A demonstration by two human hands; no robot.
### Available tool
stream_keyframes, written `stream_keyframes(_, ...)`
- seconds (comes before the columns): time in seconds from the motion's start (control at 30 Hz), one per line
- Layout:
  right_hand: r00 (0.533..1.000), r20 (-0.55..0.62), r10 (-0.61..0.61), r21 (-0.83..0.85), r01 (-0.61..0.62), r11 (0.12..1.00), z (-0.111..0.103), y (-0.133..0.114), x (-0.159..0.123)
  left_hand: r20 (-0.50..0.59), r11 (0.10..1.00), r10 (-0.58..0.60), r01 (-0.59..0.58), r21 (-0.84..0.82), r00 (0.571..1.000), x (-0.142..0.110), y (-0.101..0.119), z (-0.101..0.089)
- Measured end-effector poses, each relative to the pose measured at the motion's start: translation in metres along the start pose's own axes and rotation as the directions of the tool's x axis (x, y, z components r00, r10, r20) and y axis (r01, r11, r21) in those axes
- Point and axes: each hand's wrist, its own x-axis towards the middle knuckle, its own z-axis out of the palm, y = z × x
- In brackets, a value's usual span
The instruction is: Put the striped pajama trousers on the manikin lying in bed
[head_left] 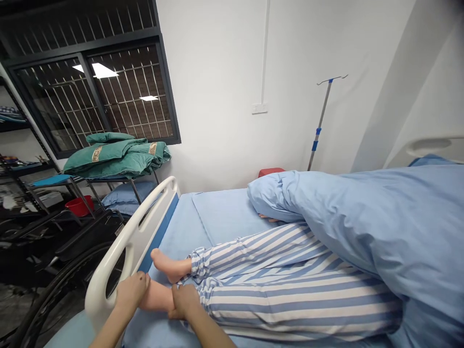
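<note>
A figure with smooth, doll-like feet lies on the bed in blue-and-white striped trousers point(275, 299). My left hand point(134, 290) is closed over the toe end of the near foot point(156, 296), hiding the toes. Around the ankle of that same foot, just below the gathered trouser cuff, my right hand point(185, 300) is wrapped. The far foot point(170, 265) rests bare on the sheet behind it, with neither hand touching it. A light blue quilt point(355, 227) covers the upper legs and the rest of the body.
The white footboard point(130, 241) stands right beside my left hand. A wheelchair point(68, 270) is beyond it. Folded green bedding point(119, 154) lies under the window, near a red basin point(80, 206). An IV pole point(319, 126) rises behind the bed.
</note>
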Motion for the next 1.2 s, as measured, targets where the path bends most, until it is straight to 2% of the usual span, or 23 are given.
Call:
stream_keyframes(0.13, 1.000, 0.011, -0.001, -0.005, 0.001, 1.000, 0.000, -0.001, -0.001, 0.017, 0.990, 0.045, -0.047, 0.136, 0.999, 0.016, 0.007, -0.002)
stream_keyframes(0.27, 0.999, 0.038, 0.007, -0.005, -0.007, 1.000, 0.005, 0.001, -0.005, 0.061, 0.964, 0.160, -0.169, 0.207, 0.985, 0.031, 0.009, 0.008)
stream_keyframes(0.33, 0.999, 0.022, -0.026, 0.013, 0.026, 1.000, 0.002, 0.002, 0.003, 0.078, 0.950, 0.214, -0.226, 0.213, 0.974, 0.038, 0.010, 0.015)
stream_keyframes(0.47, 0.991, -0.034, -0.129, 0.041, 0.131, 0.991, -0.034, -0.003, 0.052, 0.051, 0.960, 0.212, -0.218, 0.176, 0.976, 0.048, 0.011, 0.030)
stream_keyframes(0.53, 0.981, -0.040, -0.191, 0.038, 0.193, 0.980, -0.055, -0.008, 0.080, 0.005, 0.976, 0.166, -0.165, 0.143, 0.986, 0.049, 0.012, 0.032)
stream_keyframes(0.6, 0.974, -0.045, -0.220, 0.025, 0.222, 0.975, -0.064, -0.012, 0.092, -0.036, 0.993, 0.088, -0.085, 0.083, 0.995, 0.046, 0.011, 0.030)
stream_keyframes(0.67, 0.982, -0.030, -0.187, 0.009, 0.188, 0.982, -0.055, -0.011, 0.081, -0.067, 1.000, -0.020, 0.020, -0.007, 0.998, 0.039, 0.010, 0.026)
stream_keyframes(0.8, 0.998, 0.002, -0.068, -0.006, 0.068, 0.998, -0.009, -0.001, 0.024, -0.113, 0.974, -0.183, 0.165, -0.156, 0.977, 0.019, 0.007, 0.028)
stream_keyframes(0.87, 0.999, 0.022, -0.026, -0.007, 0.027, 1.000, 0.008, 0.001, 0.006, -0.105, 0.923, -0.305, 0.266, -0.277, 0.947, 0.009, 0.006, 0.034)
stream_keyframes(0.97, 1.000, 0.020, -0.010, -0.012, 0.011, 1.000, 0.016, 0.001, 0.002, -0.103, 0.812, -0.455, 0.364, -0.456, 0.885, -0.002, 0.008, 0.045)
stream_keyframes(1.07, 1.000, 0.015, 0.003, -0.013, -0.003, 1.000, 0.010, -0.001, 0.007, -0.160, 0.833, -0.442, 0.337, -0.439, 0.883, -0.007, 0.008, 0.051)
stream_keyframes(1.2, 0.999, 0.038, 0.015, -0.005, -0.014, 1.000, 0.001, -0.002, 0.004, -0.212, 0.979, -0.196, 0.179, -0.099, 0.957, -0.009, -0.002, 0.046)
